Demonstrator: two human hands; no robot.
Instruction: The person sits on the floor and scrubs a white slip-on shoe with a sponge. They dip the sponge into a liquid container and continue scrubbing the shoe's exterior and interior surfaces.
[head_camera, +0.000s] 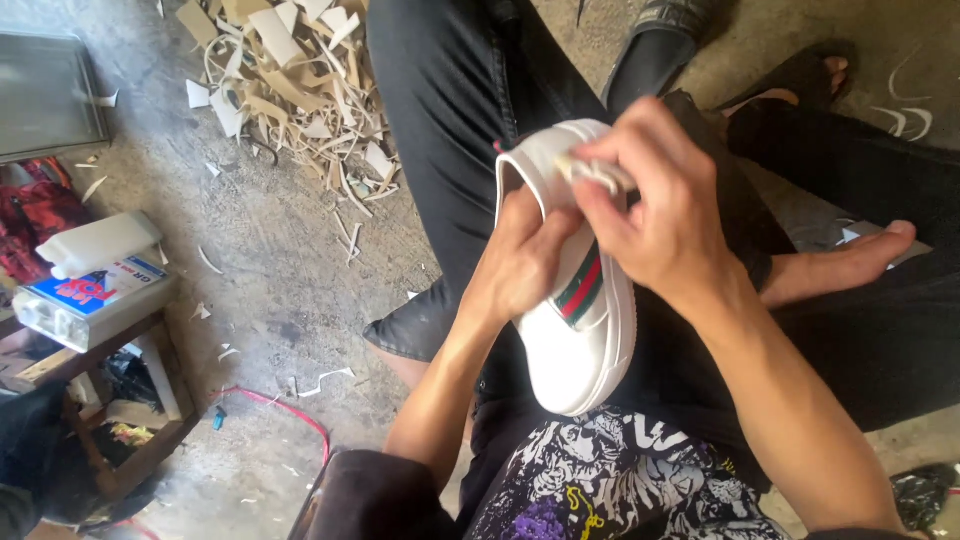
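A white sneaker (580, 345) with a green and red stripe on its side rests on my lap, toe end pointing away from me. My left hand (520, 262) grips its side near the opening and holds it steady. My right hand (665, 215) is above the shoe, fingers pinched on a small whitish pad or cloth (600, 175) pressed against the upper rim near the opening. I sit cross-legged in black trousers, with a bare foot (860, 260) showing at the right.
A heap of tan and white offcuts (290, 80) lies on the concrete floor at upper left. A low wooden stool (120, 350) at left carries a flat tin and a white plastic bottle (95, 245). A pink cord (280, 410) runs across the floor. A black shoe (655, 50) and a sandal (800, 75) lie beyond my knees.
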